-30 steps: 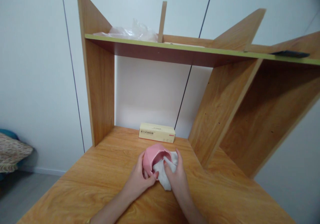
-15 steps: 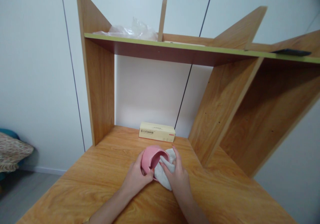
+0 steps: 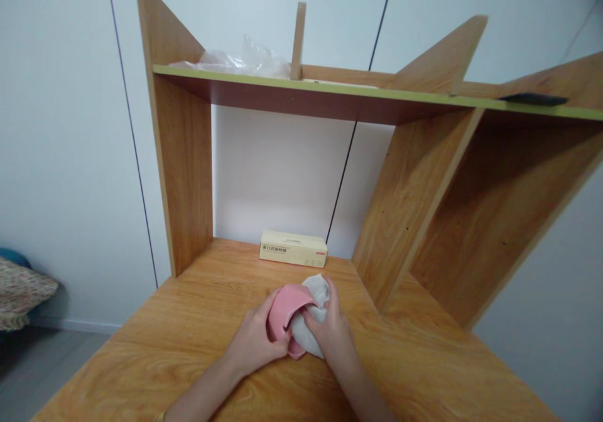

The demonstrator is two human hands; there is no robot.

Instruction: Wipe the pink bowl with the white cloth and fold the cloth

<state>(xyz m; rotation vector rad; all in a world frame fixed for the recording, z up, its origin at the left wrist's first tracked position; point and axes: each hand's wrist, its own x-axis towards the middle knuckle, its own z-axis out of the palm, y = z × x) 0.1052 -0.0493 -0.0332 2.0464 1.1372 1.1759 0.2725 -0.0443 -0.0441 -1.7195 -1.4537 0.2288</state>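
**Pink bowl (image 3: pixel 284 312) turned over further than half a second ago, less of its inside showing**

A pale wall (image 3: pixel 56 127) with dark seams fills the background. Before it stands a wooden shelf unit (image 3: pixel 184 177) with a green-edged shelf (image 3: pixel 339 93), and below that spreads the wood-grain tabletop (image 3: pixel 188 340). At the far left edge, a patterned fabric (image 3: pixel 23 290) hangs above the grey floor (image 3: pixel 51 359). A crumpled clear plastic bag (image 3: pixel 249 61) lies on the shelf's left part; a dark flat object (image 3: pixel 533 98) lies towards its right end.

On the tabletop, a cream box (image 3: pixel 293 250) sits at the back, just beyond the hands. The bowl is held tilted over the front middle — whether it touches the wood I cannot tell. Its left grip (image 3: pixel 257 338) pinches the wall, thumb at the near rim beside a small notch, fingers around the outside. The right grip (image 3: pixel 333 331) is closed on a white cloth (image 3: pixel 306 336) — thumb in front, fingers behind — against the bowl's opening.
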